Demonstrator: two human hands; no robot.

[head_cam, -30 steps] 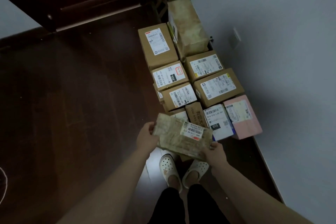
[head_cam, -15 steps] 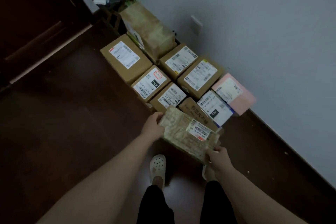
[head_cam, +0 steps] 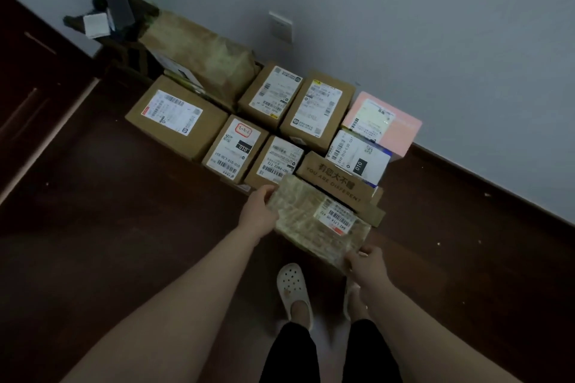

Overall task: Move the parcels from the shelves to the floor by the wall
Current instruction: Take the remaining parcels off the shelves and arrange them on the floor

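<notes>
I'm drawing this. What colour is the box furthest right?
Pink; the box shows best in the head view.

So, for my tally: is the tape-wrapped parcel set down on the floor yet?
Not yet: the tape-wrapped parcel is held, left hand and right hand gripping opposite ends.

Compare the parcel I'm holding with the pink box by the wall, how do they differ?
The held parcel is brownish and wrapped in crinkled glossy wrap; the pink box is smooth and plain. The held parcel is gripped at both ends by the left hand and right hand; the pink box rests beside the wall, untouched. Both carry a white shipping label on top.
</notes>
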